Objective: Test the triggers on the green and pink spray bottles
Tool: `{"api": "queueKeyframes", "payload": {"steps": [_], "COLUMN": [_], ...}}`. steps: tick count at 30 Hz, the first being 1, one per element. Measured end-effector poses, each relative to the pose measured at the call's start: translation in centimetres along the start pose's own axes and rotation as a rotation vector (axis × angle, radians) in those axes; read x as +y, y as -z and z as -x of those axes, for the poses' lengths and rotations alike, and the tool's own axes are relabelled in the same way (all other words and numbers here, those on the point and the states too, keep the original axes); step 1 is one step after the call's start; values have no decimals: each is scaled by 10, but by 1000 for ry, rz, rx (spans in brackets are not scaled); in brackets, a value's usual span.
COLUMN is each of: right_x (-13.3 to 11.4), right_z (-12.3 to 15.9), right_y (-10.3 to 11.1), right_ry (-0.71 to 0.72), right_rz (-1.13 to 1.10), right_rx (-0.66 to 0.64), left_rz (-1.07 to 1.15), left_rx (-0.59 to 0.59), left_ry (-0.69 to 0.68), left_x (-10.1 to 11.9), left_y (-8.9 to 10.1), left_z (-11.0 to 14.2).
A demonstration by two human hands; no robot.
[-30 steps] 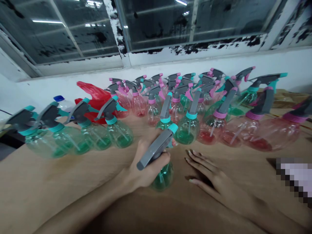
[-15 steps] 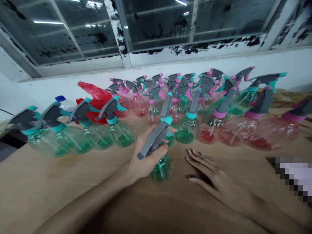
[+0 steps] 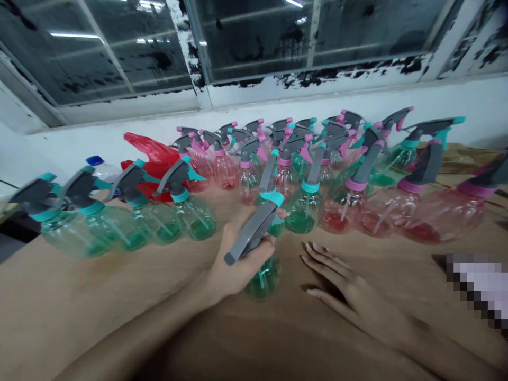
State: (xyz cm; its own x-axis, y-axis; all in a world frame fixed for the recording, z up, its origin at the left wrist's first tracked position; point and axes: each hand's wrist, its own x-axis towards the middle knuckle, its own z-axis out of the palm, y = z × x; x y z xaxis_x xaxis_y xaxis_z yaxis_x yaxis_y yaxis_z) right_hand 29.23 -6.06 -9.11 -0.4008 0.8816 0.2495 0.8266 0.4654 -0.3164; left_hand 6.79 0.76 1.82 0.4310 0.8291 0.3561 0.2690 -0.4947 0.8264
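My left hand (image 3: 234, 259) is wrapped round the neck of a green spray bottle (image 3: 264, 275) with a grey trigger head (image 3: 250, 233) and a teal collar; the bottle stands on the brown table (image 3: 119, 296). Just in front of it stand more spray bottles. My right hand (image 3: 349, 288) lies flat on the table to the right of the bottle, fingers stretched out, holding nothing.
Several green spray bottles (image 3: 194, 214) line the left side. Many pink (image 3: 397, 211) and green ones crowd the back and right under a window. A red plastic bag (image 3: 153, 153) and a blue-capped bottle (image 3: 99, 166) lie at the back left. A blurred patch (image 3: 480, 288) sits at right.
My left hand has slid the green spray bottle a little away from me, toward the row of bottles. My right hand has stayed flat in place.
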Motion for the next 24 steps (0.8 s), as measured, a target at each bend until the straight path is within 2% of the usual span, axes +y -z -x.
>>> {"api": "queueKeyframes", "payload": {"steps": [7, 14, 20, 24], "right_x": [-2, -3, -2, -2], "right_z": [0, 0, 0, 0], "right_y": [1, 3, 2, 2], "right_ry": [-6, -7, -18, -14], "right_rz": [-35, -49, -28, -26], "right_rx": [23, 18, 13, 18], "left_rz": [-36, -49, -20, 34], "left_rx": [45, 39, 23, -40], "left_ry": [4, -6, 16, 53], "left_x": [6, 4, 2, -2], "left_y": [-3, -1, 0, 3], "left_z": [0, 1, 2, 4]}}
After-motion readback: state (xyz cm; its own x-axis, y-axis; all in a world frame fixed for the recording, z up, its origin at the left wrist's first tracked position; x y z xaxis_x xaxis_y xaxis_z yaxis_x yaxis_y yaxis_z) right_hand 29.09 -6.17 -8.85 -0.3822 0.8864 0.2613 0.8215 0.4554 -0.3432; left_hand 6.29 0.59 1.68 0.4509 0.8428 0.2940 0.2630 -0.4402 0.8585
